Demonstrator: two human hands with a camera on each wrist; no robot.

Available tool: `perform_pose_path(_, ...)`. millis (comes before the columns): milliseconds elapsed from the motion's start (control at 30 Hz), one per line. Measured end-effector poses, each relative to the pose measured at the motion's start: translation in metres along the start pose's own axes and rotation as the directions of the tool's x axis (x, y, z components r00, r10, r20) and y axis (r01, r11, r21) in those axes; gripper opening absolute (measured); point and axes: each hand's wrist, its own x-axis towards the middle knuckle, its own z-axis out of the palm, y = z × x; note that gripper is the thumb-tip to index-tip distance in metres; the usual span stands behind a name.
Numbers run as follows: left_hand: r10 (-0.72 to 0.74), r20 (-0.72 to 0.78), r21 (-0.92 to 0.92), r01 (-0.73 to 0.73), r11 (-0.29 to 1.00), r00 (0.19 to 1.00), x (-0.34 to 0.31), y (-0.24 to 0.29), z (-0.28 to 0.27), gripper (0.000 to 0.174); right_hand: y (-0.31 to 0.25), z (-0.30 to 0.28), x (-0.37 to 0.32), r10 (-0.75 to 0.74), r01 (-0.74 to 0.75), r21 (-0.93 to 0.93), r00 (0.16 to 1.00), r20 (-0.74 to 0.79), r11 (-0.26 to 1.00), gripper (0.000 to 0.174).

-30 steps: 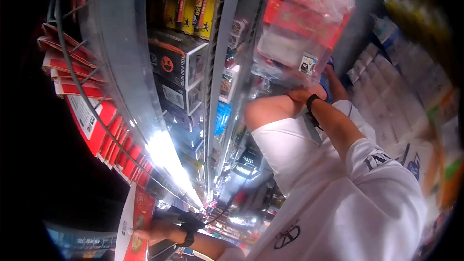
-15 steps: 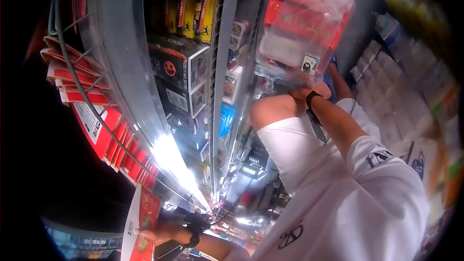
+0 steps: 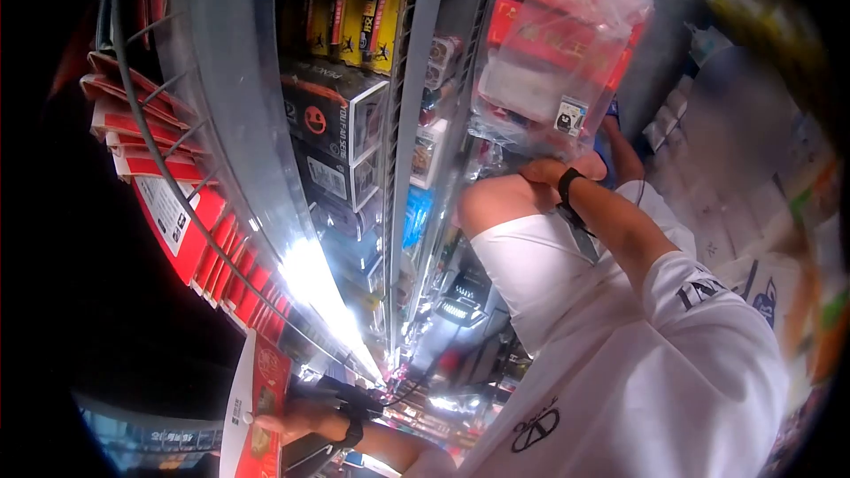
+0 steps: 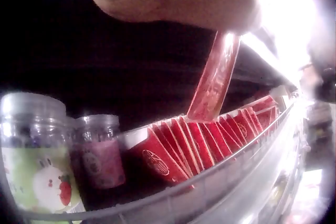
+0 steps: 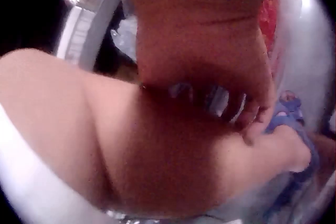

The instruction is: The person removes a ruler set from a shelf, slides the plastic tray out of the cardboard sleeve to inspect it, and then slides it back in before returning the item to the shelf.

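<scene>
My left hand [image 3: 297, 423] pinches a flat red-and-white packet [image 3: 268, 379] in the head view, its thumb on the white face. In the left wrist view this packet, glossy and tilted, hangs edge-on from the hand [image 4: 173, 1], its lower end overlapping a row of red packets [image 4: 184, 142]. Those packets stand close together behind a wire rail [image 4: 173, 195]. My right hand [image 3: 547, 173] rests on the bent bare leg [image 3: 496, 205]. Its fingers lie loosely bent over the leg in the right wrist view, with nothing held.
Two lidded jars, one green-labelled [image 4: 44, 176] and one pink-labelled [image 4: 102, 161], stand beside the packets. Black boxes [image 3: 323, 115] and yellow packs [image 3: 363, 22] fill a lower shelf. A clear plastic bag of red boxes [image 3: 562, 44] lies by the leg. White wrapped packs stand at right.
The head view has shifted slightly. The left hand keeps its hold on the packet beside the row, and the right hand stays on the leg.
</scene>
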Motion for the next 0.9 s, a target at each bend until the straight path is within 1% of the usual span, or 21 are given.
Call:
perform_pose_path(33,-0.002,0.011,-0.015,0.002,1.0,1.0,0.0,0.001,0.0,0.092,-0.007,-0.001,-0.002,0.085,-0.102,-0.22,0.993,-0.085,0.97,0.05)
perform_pose_path(133,-0.01,-0.035,-0.059,0.008,0.998,0.999,0.001,-0.013,-0.006,0.074,0.001,-0.003,-0.007,0.113,-0.121,-0.038,0.979,-0.171,0.992,0.05)
perform_pose_path(167,-0.005,-0.039,-0.076,0.002,0.997,0.999,0.002,-0.013,-0.008,0.07,0.005,0.003,-0.003,0.171,-0.148,0.256,0.983,-0.07,0.955,0.044)
perform_pose_path(200,0.001,-0.044,-0.092,-0.005,0.996,0.999,0.003,-0.012,-0.01,0.067,0.005,0.009,0.002,0.2,-0.194,0.518,0.979,0.045,0.833,0.039)
perform_pose_path(233,0.015,-0.042,-0.12,-0.02,0.993,0.999,0.0,-0.008,-0.005,0.067,0.007,0.011,0.004,0.194,-0.248,0.728,0.968,0.159,0.64,0.036)
perform_pose_path(267,0.02,-0.029,-0.134,-0.023,0.991,0.999,-0.001,-0.004,0.0,0.067,0.009,0.01,0.006,0.147,-0.157,0.349,0.988,0.054,0.924,0.039)
perform_pose_path(300,0.024,-0.017,-0.149,-0.026,0.988,1.0,-0.003,0.0,0.004,0.067,-0.018,0.0,-0.012,0.054,-0.056,-0.117,0.998,-0.02,0.991,0.046)
perform_pose_path(333,0.02,0.004,-0.146,-0.019,0.989,1.0,-0.003,0.003,0.006,0.067,-0.023,-0.003,-0.019,-0.034,0.014,-0.298,0.998,-0.06,0.954,0.05)
perform_pose_path(367,0.01,0.015,-0.143,-0.008,0.99,1.0,-0.003,0.005,0.006,0.067,-0.028,-0.006,-0.026,-0.121,0.06,-0.475,0.988,-0.099,0.878,0.054)
perform_pose_path(400,0.001,0.027,-0.139,0.003,0.99,1.0,-0.002,0.008,0.005,0.067,-0.014,-0.004,-0.03,-0.174,0.101,-0.381,0.971,-0.162,0.919,0.054)
perform_pose_path(467,-0.031,0.034,-0.132,0.035,0.991,0.999,-0.005,0.007,0.006,0.072,-0.018,-0.006,-0.04,-0.105,0.094,-0.063,0.974,-0.202,0.994,0.056)
perform_pose_path(500,-0.046,0.044,-0.123,0.051,0.991,0.998,-0.005,0.005,0.006,0.076,-0.043,-0.01,-0.06,0.004,0.02,0.164,0.99,-0.144,0.986,0.058)
perform_pose_path(567,-0.089,0.082,-0.078,0.095,0.992,0.993,-0.008,0.004,0.0,0.093,-0.068,-0.006,-0.067,0.101,-0.082,0.266,0.993,-0.057,0.96,0.06)
perform_pose_path(600,-0.09,0.031,-0.05,0.091,0.995,0.995,-0.008,0.0,-0.002,0.091,-0.073,-0.004,-0.06,0.105,-0.095,0.155,0.993,-0.06,0.983,0.061)
perform_pose_path(633,-0.09,-0.019,-0.023,0.089,0.996,0.996,-0.008,-0.003,-0.004,0.089,-0.071,-0.006,-0.055,0.032,-0.032,-0.002,0.998,-0.055,0.999,0.062)
perform_pose_path(667,-0.141,-0.048,-0.035,0.139,0.99,0.989,-0.009,-0.005,-0.003,0.087,-0.069,-0.009,-0.05,-0.041,0.032,-0.157,0.998,-0.051,0.987,0.063)
perform_pose_path(700,-0.13,-0.042,-0.06,0.128,0.99,0.991,-0.009,-0.008,-0.002,0.083,-0.057,-0.008,-0.044,-0.177,0.165,-0.342,0.984,-0.002,0.925,0.064)
perform_pose_path(767,-0.113,-0.031,-0.095,0.109,0.989,0.993,-0.009,-0.011,-0.008,0.075,-0.049,0.006,-0.025,-0.043,0.013,-0.269,0.993,-0.107,0.963,0.059)
perform_pose_path(800,-0.139,-0.02,-0.105,0.136,0.985,0.99,-0.011,-0.012,-0.009,0.077,-0.058,0.01,-0.028,0.024,-0.059,-0.223,0.987,-0.158,0.973,0.057)
perform_pose_path(867,-0.199,0.002,-0.13,0.198,0.972,0.98,-0.016,-0.014,-0.014,0.08,-0.062,0.005,-0.048,-0.06,0.036,-0.203,0.992,-0.115,0.979,0.049)
perform_pose_path(900,-0.145,0.048,-0.102,0.149,0.984,0.988,-0.017,-0.022,-0.022,0.079,-0.072,-0.001,-0.069,-0.104,0.101,-0.038,0.992,-0.075,0.994,0.045)
